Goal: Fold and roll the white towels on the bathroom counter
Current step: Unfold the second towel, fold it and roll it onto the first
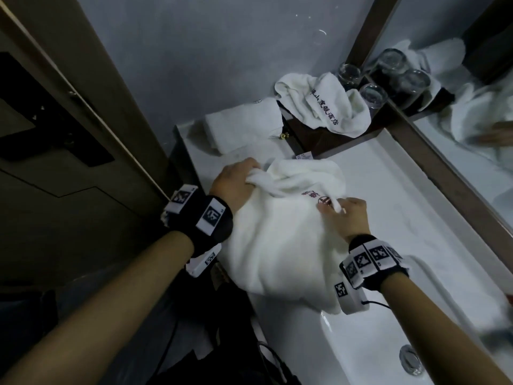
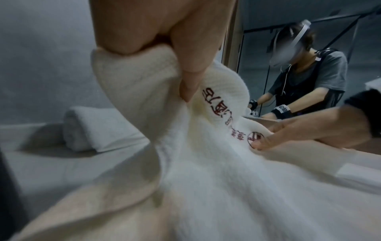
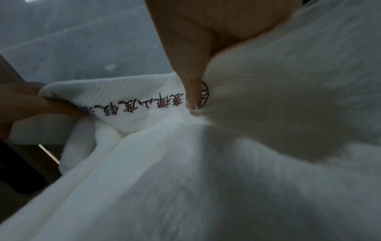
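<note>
Both forearms reach in from the bottom of the head view, each wearing a black wrist band with printed square markers. Between them lies the white towel (image 1: 280, 240), spread loosely over the front of the white desk (image 1: 394, 190), with its near part draped toward the desk's front edge and its far edge bunched up. Red embroidered characters run along a woven band near that far edge.

At the towel's far left corner, the left hand (image 1: 236, 182) has its grip pinched on the cloth: the left wrist view shows thumb and fingers (image 2: 191, 76) closed on a fold of the band, lifting it into a hump. At the right, the right hand (image 1: 347, 215) also has its grip pinched on the towel's edge, right beside the round red emblem; the right wrist view shows a fingertip (image 3: 191, 96) pressing down onto the band by that emblem.

Behind, a rolled towel (image 1: 244, 123) lies on the desk near the wall. Farther back, a crumpled towel (image 1: 322, 101) with dark lettering sits on a dark raised shelf (image 1: 333, 137), just beside two upturned glasses (image 1: 361, 81) next to the mirror (image 1: 477, 87). A basin (image 1: 369, 343) lies below the right wrist.
</note>
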`<action>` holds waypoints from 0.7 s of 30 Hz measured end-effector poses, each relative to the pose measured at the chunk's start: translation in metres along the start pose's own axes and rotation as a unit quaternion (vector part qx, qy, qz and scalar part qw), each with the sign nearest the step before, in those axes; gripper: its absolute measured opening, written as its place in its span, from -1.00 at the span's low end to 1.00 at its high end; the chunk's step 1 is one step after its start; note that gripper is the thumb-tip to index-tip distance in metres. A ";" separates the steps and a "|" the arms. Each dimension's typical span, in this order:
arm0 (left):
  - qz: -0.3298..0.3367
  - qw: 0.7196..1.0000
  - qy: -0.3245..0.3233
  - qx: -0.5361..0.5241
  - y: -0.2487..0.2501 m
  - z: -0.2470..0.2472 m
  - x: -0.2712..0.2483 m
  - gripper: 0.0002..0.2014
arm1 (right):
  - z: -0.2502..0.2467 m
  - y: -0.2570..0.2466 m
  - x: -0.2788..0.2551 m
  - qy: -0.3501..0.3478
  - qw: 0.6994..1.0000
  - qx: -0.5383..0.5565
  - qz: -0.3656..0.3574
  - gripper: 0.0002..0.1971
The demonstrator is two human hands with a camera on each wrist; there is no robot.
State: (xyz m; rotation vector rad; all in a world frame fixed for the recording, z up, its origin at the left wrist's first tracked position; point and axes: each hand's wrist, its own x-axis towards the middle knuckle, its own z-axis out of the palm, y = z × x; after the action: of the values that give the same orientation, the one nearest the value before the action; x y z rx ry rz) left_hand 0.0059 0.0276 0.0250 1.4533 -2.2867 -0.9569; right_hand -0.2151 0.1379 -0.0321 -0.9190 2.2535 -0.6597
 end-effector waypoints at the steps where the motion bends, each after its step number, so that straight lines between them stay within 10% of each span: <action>1: -0.007 1.000 -0.016 0.004 -0.001 0.006 0.000 -0.67 | 0.002 0.000 0.006 -0.009 1.000 -0.014 0.004 -0.69; 8: -0.065 0.997 0.023 0.045 -0.025 -0.010 0.011 -0.78 | 0.009 -0.010 0.035 -0.041 0.999 0.008 -0.001 -0.65; 13: -0.002 0.989 0.098 -0.111 -0.027 -0.048 0.014 -0.81 | 0.019 -0.034 0.023 -0.007 0.994 0.038 -0.102 -0.76; 21: 0.240 0.966 -0.094 0.006 -0.004 -0.061 0.011 -0.93 | 0.025 -0.097 -0.024 -0.175 0.920 0.065 -0.345 -0.54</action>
State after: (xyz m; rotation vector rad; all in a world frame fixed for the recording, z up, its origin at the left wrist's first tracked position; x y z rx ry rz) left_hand 0.0361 -0.0066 0.0665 0.7686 -2.6046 -0.9564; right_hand -0.1415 0.0884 0.0210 -1.6360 1.5260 -0.8452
